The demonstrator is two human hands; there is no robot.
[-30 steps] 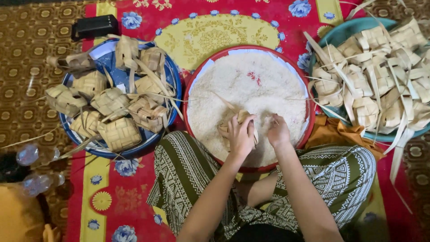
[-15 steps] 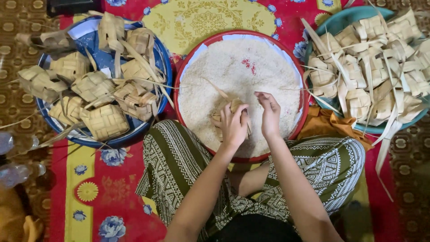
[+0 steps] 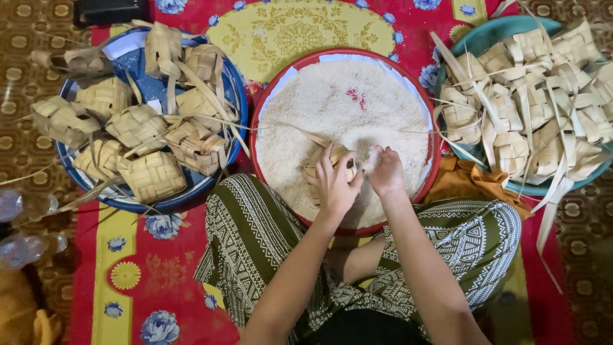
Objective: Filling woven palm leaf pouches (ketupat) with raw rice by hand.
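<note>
While the left hand (image 3: pixel 333 185) grips a small woven palm-leaf pouch (image 3: pixel 329 167) over the red-rimmed tray of white rice (image 3: pixel 348 108), the right hand (image 3: pixel 385 171), pinched shut, feeds grains in; the blue tray (image 3: pixel 237 96) and teal basin (image 3: pixel 491 29) farther out hold many more pouches.

red basin (image 3: pixel 435 156) | white rice (image 3: pixel 332 105) | tan woven pouches (image 3: pixel 152 176) | blue tray (image 3: pixel 237 96) | teal basin (image 3: pixel 504 29)

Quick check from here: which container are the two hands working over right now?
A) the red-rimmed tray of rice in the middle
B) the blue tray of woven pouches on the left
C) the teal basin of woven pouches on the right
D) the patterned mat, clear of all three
A: the left hand cups a woven pouch and the right hand pinches beside it, both over the red-rimmed tray of rice.
</note>
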